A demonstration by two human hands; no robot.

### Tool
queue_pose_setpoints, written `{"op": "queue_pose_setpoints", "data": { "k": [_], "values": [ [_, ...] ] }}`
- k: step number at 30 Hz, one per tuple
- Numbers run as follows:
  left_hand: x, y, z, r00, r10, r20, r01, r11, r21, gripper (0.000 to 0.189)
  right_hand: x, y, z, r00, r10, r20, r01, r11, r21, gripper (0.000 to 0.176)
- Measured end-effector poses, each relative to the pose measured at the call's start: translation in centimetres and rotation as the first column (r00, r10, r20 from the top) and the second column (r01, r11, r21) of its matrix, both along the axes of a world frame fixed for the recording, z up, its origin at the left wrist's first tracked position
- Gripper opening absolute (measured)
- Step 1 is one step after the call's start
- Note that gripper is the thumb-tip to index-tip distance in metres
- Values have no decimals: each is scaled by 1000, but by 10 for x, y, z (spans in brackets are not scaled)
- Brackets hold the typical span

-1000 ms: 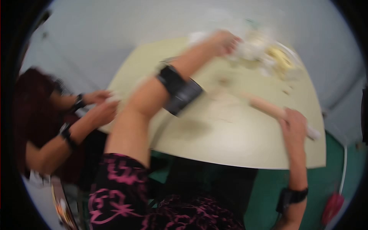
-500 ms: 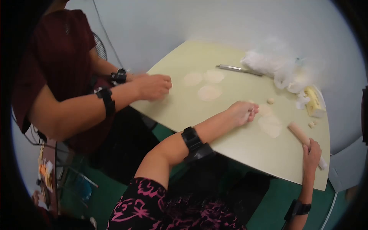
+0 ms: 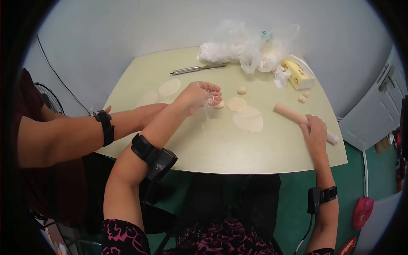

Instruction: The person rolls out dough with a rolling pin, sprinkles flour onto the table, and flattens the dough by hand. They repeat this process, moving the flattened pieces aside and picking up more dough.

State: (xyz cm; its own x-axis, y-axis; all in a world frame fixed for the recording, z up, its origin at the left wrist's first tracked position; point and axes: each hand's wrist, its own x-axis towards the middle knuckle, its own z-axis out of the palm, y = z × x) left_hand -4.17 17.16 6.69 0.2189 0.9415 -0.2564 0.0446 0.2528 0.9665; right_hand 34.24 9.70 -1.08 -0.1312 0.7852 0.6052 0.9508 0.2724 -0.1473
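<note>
My left hand (image 3: 199,98) is over the middle of the table with its fingers curled. White powder, which looks like flour, shows at the fingers and trickles down below them. Just right of the fingertips lies a small dough piece (image 3: 219,105), partly hidden. Beyond it are a small flat dough round (image 3: 236,104) and a larger thin one (image 3: 248,120), which touch or overlap. My right hand (image 3: 315,129) is closed around the lower part of a wooden rolling pin (image 3: 290,113) near the right edge.
A co-worker's forearm (image 3: 127,123) reaches in from the left, its hand mostly behind my left forearm. Thin dough rounds (image 3: 169,87) lie there. Toward the wall are a metal tool (image 3: 185,70), plastic bags (image 3: 231,50) and a yellow tissue pack (image 3: 298,74). Small dough balls (image 3: 242,90) sit nearby.
The camera view has turned and levelled. My left hand has moved left, away from the flat rounds, and powder now falls from it. My right hand stays on the rolling pin.
</note>
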Motion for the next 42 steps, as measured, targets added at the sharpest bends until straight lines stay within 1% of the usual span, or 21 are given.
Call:
{"op": "queue_pose_setpoints", "data": {
  "k": [3,4,6,9,12,15,18,20,21,24,27,28,31,34,36,38,41,42],
  "values": [
    [-10,1,10,975,-62,-212,64,998,-1,30,1,1,0,1000,-4,-3,4,1000,-3,33],
    [-15,3,11,945,-76,-318,93,995,41,31,2,1,0,1000,-4,-5,4,1000,-8,33],
    [-25,5,12,846,-74,-529,158,981,116,35,1,1,0,1000,3,-21,-3,1000,-13,33],
    [-38,17,12,854,-113,-508,215,965,147,44,1,2,-3,1000,7,-17,-6,999,37,33],
    [-40,18,14,823,-91,-560,250,944,215,44,0,1,-1,1000,2,-27,-1,1000,14,34],
    [-45,17,7,778,-62,-625,260,937,231,46,1,1,-2,1000,-6,-7,6,1000,1,34],
    [-45,-4,0,612,-204,-764,421,902,96,61,1,1,-3,1000,-3,-2,3,1000,12,33],
    [-47,-24,-28,277,-197,-940,627,779,21,75,1,0,-2,1000,-5,-3,5,1000,9,33],
    [-47,-36,-40,95,-159,-983,706,707,-46,82,0,1,-1,1000,-5,-5,5,1000,8,33],
    [-62,-77,-46,180,-113,-977,726,686,54,88,2,2,-5,1000,15,-4,-15,999,51,33],
    [-83,-80,-51,144,-7,-990,544,836,73,89,2,3,-7,1000,-1,6,1,999,41,33],
    [-85,-74,-54,176,59,-983,480,866,138,89,1,3,-6,1000,-7,2,7,1000,30,33],
    [-64,-49,-56,199,80,-977,473,865,167,89,-1,2,-3,1000,-15,3,15,1000,9,33],
    [-24,-36,-64,191,92,-977,565,803,187,88,3,1,-4,1000,-16,0,16,1000,9,33],
    [-13,-39,-63,200,83,-976,622,759,193,87,5,1,-7,1000,-14,-17,14,1000,3,33],
    [-7,-61,-63,213,63,-975,673,714,193,85,6,1,-7,1000,-2,-21,2,1000,9,33],
    [-15,-95,-65,228,44,-973,705,682,196,83,5,1,-6,1000,1,-8,0,999,33,32],
    [-15,-102,-61,201,6,-979,717,680,152,83,4,1,-6,1000,-1,-2,1,999,44,32]
  ]
}}
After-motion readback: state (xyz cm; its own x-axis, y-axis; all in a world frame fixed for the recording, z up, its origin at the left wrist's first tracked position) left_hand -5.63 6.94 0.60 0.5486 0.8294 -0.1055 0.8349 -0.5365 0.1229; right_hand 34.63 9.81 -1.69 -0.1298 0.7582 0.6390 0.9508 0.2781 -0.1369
